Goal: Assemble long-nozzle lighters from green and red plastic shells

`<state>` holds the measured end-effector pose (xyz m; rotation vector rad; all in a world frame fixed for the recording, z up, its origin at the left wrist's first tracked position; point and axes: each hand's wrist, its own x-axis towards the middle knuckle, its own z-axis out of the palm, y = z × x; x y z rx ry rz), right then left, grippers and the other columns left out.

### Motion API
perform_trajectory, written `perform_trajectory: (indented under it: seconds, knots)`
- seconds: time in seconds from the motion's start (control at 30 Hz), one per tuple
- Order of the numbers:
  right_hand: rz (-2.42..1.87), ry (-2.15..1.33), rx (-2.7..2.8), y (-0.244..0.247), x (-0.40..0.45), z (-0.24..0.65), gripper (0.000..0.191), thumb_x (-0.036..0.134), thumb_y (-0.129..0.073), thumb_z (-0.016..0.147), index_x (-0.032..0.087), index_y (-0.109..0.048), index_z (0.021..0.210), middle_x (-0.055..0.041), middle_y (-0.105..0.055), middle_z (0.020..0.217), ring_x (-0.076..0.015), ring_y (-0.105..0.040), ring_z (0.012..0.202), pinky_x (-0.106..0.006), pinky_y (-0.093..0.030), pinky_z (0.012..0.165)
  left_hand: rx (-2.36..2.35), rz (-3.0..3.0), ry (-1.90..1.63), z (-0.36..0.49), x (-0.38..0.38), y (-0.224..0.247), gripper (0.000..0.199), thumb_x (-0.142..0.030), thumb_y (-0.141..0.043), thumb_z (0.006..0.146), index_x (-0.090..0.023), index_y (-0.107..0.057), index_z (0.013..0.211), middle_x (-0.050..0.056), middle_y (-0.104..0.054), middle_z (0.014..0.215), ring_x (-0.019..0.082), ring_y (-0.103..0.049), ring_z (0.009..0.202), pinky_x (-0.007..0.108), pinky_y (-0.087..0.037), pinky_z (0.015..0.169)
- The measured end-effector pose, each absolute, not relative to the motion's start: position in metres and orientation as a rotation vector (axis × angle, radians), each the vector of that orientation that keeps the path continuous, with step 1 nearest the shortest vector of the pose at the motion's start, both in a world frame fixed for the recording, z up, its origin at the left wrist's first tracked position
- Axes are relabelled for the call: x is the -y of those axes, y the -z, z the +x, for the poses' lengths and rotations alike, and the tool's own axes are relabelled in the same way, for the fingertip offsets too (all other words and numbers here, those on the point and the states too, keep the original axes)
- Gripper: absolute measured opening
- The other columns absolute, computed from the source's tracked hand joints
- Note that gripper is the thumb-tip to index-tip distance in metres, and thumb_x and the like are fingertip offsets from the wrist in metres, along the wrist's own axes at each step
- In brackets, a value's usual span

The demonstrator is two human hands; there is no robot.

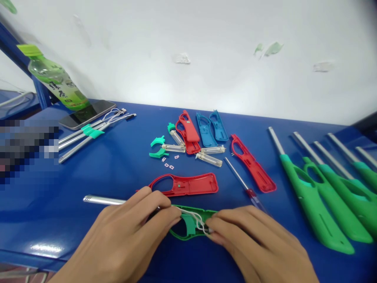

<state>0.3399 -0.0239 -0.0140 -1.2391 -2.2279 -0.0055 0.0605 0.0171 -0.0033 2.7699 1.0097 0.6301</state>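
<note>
A green lighter shell half (184,238) lies open side up between my hands, with a teal trigger (190,225) inside it. White wires (193,213) run across the shell. My left hand (129,232) is closed over the shell's left end, where a silver metal tube (103,200) sticks out to the left. With fingers pinched, my right hand (256,236) grips the shell's right end near the wire ends; its fingertips hide what lies under them. Just beyond my hands is a red lighter shell half (196,184).
Red shell halves (255,167), blue shell halves (207,131), clear fuel tanks (173,148) and teal triggers (157,153) lie behind. A screwdriver (238,175) and several green lighters (318,208) are at right. At left are taped metal tubes (79,143), a phone (88,114) and a bottle (59,80).
</note>
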Motion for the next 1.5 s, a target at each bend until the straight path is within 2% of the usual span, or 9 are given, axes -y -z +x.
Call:
perform_trajectory:
  seconds: [0.23, 0.5, 0.67, 0.8, 1.03, 1.17, 1.37, 1.5]
  knots:
    - [-1.229, 0.041, 2.216, 0.009, 0.025, 0.339, 0.028, 0.026, -0.055, 0.118, 0.029, -0.081, 0.111, 0.0039, -0.086, 0.098, -0.0136, -0.078, 0.077, -0.026, -0.06, 0.071, -1.084, 2.813, -0.544, 0.055, -0.015, 0.01, 0.042, -0.005, -0.041, 0.109, -0.026, -0.069, 0.133, 0.006, -0.073, 0.121, 0.018, -0.071, 0.097, 0.03, -0.055, 0.074]
    - [-1.217, 0.034, 2.208, 0.008, 0.025, 0.34, 0.027, 0.023, -0.055, 0.118, 0.028, -0.081, 0.111, 0.0048, -0.086, 0.098, -0.0128, -0.078, 0.077, -0.026, -0.06, 0.075, -1.153, 2.816, -0.517, 0.052, -0.011, 0.011, 0.051, -0.005, -0.038, 0.106, -0.028, -0.07, 0.138, 0.007, -0.074, 0.127, 0.019, -0.076, 0.102, 0.026, -0.06, 0.073]
    - [-1.208, 0.059, 2.216, 0.008, 0.025, 0.339, 0.029, 0.023, -0.052, 0.119, 0.028, -0.079, 0.112, 0.006, -0.085, 0.097, -0.0122, -0.079, 0.076, -0.028, -0.059, 0.073, -1.038, 2.924, -0.545, 0.047, -0.019, 0.012, 0.05, -0.015, -0.035, 0.112, -0.028, -0.068, 0.146, 0.008, -0.075, 0.123, 0.019, -0.077, 0.093, 0.025, -0.059, 0.066]
    - [-1.201, 0.05, 2.21, 0.009, 0.025, 0.339, 0.027, 0.022, -0.052, 0.119, 0.027, -0.078, 0.111, 0.0057, -0.085, 0.098, -0.0125, -0.079, 0.077, -0.028, -0.06, 0.074, -0.998, 2.963, -0.552, 0.046, -0.023, 0.008, 0.049, -0.018, -0.033, 0.113, -0.028, -0.069, 0.146, 0.007, -0.076, 0.124, 0.016, -0.077, 0.09, 0.022, -0.06, 0.068]
    - [-1.201, 0.057, 2.2, 0.006, 0.023, 0.339, 0.03, 0.023, -0.052, 0.119, 0.025, -0.08, 0.108, 0.0043, -0.086, 0.096, -0.0129, -0.079, 0.076, -0.027, -0.06, 0.076, -1.177, 2.873, -0.434, 0.05, -0.01, 0.009, 0.054, -0.012, -0.031, 0.111, -0.032, -0.064, 0.149, 0.007, -0.072, 0.134, 0.019, -0.078, 0.099, 0.028, -0.059, 0.073]
    - [-1.21, 0.066, 2.193, 0.005, 0.024, 0.337, 0.032, 0.022, -0.05, 0.12, 0.026, -0.079, 0.107, 0.0056, -0.087, 0.096, -0.0131, -0.08, 0.078, -0.028, -0.058, 0.072, -1.206, 2.86, -0.395, 0.047, -0.008, 0.015, 0.061, -0.005, -0.028, 0.109, -0.035, -0.061, 0.151, 0.004, -0.071, 0.141, 0.017, -0.078, 0.1, 0.027, -0.058, 0.078]
    - [-1.221, 0.067, 2.179, 0.005, 0.024, 0.336, 0.034, 0.024, -0.048, 0.121, 0.026, -0.079, 0.106, 0.0072, -0.086, 0.095, -0.0129, -0.081, 0.08, -0.03, -0.056, 0.072, -1.072, 2.914, -0.496, 0.051, -0.022, 0.009, 0.053, -0.006, -0.027, 0.109, -0.026, -0.062, 0.144, 0.006, -0.074, 0.134, 0.014, -0.079, 0.094, 0.023, -0.056, 0.07]
    - [-1.227, 0.067, 2.175, 0.006, 0.025, 0.336, 0.034, 0.023, -0.048, 0.121, 0.026, -0.079, 0.106, 0.0071, -0.086, 0.096, -0.0126, -0.08, 0.079, -0.03, -0.056, 0.073, -1.11, 2.907, -0.497, 0.053, -0.02, 0.01, 0.051, -0.008, -0.027, 0.112, -0.027, -0.06, 0.146, 0.006, -0.074, 0.135, 0.016, -0.079, 0.099, 0.025, -0.057, 0.073]
